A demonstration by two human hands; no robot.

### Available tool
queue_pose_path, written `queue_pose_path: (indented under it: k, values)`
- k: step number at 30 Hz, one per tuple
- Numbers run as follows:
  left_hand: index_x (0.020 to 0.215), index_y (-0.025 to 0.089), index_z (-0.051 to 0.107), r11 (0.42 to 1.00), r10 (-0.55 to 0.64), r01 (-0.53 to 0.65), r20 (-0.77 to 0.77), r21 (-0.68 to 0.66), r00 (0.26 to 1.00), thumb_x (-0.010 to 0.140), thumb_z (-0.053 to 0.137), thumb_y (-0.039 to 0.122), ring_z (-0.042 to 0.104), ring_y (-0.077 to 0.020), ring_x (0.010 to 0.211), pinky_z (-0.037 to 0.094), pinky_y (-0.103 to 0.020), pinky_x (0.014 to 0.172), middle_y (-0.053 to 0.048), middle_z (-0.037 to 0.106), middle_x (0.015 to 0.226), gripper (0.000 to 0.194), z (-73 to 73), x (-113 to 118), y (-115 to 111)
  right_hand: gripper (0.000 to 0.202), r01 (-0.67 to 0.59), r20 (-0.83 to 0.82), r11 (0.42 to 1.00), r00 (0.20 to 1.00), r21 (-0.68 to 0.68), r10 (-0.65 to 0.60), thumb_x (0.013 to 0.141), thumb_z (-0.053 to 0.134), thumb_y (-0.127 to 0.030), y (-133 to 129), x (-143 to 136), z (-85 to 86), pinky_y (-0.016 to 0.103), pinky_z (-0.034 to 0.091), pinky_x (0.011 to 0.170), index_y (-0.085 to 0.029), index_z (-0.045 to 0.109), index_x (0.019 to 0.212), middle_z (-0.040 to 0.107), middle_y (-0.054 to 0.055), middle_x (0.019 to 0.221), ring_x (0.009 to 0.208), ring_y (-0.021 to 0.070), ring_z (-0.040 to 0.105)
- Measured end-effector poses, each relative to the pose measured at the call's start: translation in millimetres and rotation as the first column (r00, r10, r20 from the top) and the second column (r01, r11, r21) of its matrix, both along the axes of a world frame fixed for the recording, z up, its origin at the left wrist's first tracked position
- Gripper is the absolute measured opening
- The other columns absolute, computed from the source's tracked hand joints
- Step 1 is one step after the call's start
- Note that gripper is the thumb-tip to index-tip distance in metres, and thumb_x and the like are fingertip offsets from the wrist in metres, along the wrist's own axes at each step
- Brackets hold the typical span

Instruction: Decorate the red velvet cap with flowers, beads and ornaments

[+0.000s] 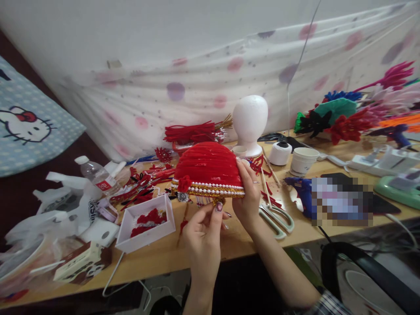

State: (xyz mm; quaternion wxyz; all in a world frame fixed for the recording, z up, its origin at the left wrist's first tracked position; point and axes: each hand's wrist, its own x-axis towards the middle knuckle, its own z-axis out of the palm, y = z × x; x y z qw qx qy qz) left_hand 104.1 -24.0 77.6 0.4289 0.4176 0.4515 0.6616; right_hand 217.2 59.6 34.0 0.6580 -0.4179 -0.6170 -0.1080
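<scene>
Hazards at this stage centre on the red, ribbed, dome-shaped cap of velvety cords (208, 164), held up over the wooden tabletop (170, 256), in front of the white featureless foam head (250, 120). A sideways pull on the small gold ornament (219, 201) beneath the rim could detach it or distort the gold-and-white beaded trim (216, 191). Uneven support is a second risk: with the steadying grasp on one side only, slippage there would tilt the cap and load the trim. Excess squeezing could dent the dome or displace the red fuzzy rosette (184, 183) at the rim's left. Lowering the cap carelessly to the right could foul the scissors with pale green handles (278, 221) or the blue gun-shaped tool (303, 197). Hand status is as follows. The left hand (204, 223) is closed to a fingertip pinch, thumb uppermost, at the gold ornament; whether that piece is firmly attached cannot be confirmed, as the fingers partly cover it. The right hand (247, 194) is partly curled, gripping the cap's right edge with fingers against the outer cords; any fingers inside the cap are hidden. Neither hand is released.
</scene>
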Motion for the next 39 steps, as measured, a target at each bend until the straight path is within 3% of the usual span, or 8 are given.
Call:
queue_pose_path:
  k: [5,10,16,22,27,33,36,39]
  values:
    - [0.071,0.017,0.074,1.000,0.002,-0.002,0.001,0.002,1.000,0.075,0.075,0.039,0.055,-0.0110,0.051,0.047,-0.022,0.050,-0.001,0.066,0.060,0.022,-2.2,-1,1,0.063,0.009,0.007,1.000,1.000,0.004,-0.009,0.093,0.042,-0.009,0,-2,0.7,0.049,0.043,0.109,-0.035,0.033,0.149,0.050,0.006,0.144,0.133,0.0243,0.048]
    - [0.079,0.017,0.078,0.995,-0.102,0.102,-0.003,-0.013,0.995,0.075,0.076,0.040,0.058,-0.0112,0.053,0.052,-0.022,0.054,-0.003,0.072,0.065,0.024,-4.1,-5,8,0.066,0.021,0.035,0.999,0.999,0.042,-0.023,0.091,0.041,-0.006,3,6,11.8,0.049,0.044,0.108,-0.036,0.034,0.149,0.050,0.006,0.143,0.131,0.0240,0.049]
    - [0.086,0.018,0.079,0.927,-0.376,0.370,-0.128,-0.064,0.918,0.075,0.076,0.040,0.064,-0.0138,0.057,0.055,-0.024,0.057,-0.006,0.075,0.070,0.025,-0.9,-11,8,0.063,0.071,0.075,0.978,0.993,0.194,-0.087,0.091,0.046,-0.009,19,33,60.6,0.048,0.045,0.106,-0.034,0.035,0.148,0.053,0.007,0.140,0.129,0.0242,0.051]
    - [0.096,0.016,0.073,0.890,-0.453,0.455,-0.070,0.013,0.889,0.084,0.065,0.045,0.061,-0.0125,0.053,0.052,-0.024,0.057,-0.006,0.074,0.068,0.032,10.2,-21,7,0.049,0.066,0.028,0.952,0.997,0.298,-0.078,0.090,0.050,-0.018,36,51,113.6,0.046,0.045,0.105,-0.032,0.052,0.137,0.061,0.005,0.131,0.122,0.0239,0.056]
    - [0.103,0.015,0.069,0.878,-0.478,0.476,0.031,0.060,0.878,0.078,0.069,0.054,0.067,-0.0169,0.060,0.053,-0.029,0.063,-0.010,0.077,0.078,0.047,20.9,-27,10,0.036,-0.026,-0.205,0.960,0.975,0.280,0.086,0.084,0.049,-0.026,56,55,138.1,0.042,0.049,0.095,-0.026,0.066,0.116,0.070,0.004,0.109,0.105,0.0231,0.063]
    - [0.105,0.016,0.069,0.882,-0.470,0.466,0.072,0.062,0.880,0.075,0.072,0.055,0.069,-0.0182,0.063,0.053,-0.030,0.066,-0.011,0.078,0.085,0.049,20.8,-26,19,0.031,-0.054,-0.215,0.950,0.969,0.308,0.124,0.084,0.049,-0.026,70,58,154.1,0.037,0.052,0.080,-0.022,0.068,0.108,0.071,0.005,0.095,0.088,0.0217,0.063]
    - [0.101,0.015,0.070,0.901,-0.433,0.431,0.046,0.037,0.900,0.073,0.073,0.057,0.067,-0.0174,0.056,0.052,-0.029,0.062,-0.008,0.076,0.070,0.050,25.7,-25,24,0.034,-0.068,-0.209,0.947,0.968,0.314,0.138,0.080,0.052,-0.025,74,57,159.6,0.036,0.052,0.078,-0.019,0.068,0.109,0.072,0.006,0.091,0.085,0.0221,0.064]
    - [0.090,0.014,0.072,0.894,-0.447,0.447,-0.024,0.013,0.894,0.072,0.072,0.059,0.060,-0.0161,0.045,0.049,-0.027,0.055,-0.001,0.064,0.044,0.048,35.1,-25,28,0.038,-0.069,-0.208,0.947,0.968,0.313,0.140,0.078,0.052,-0.024,75,55,165.6,0.036,0.052,0.080,-0.018,0.067,0.112,0.073,0.007,0.089,0.086,0.0230,0.064]
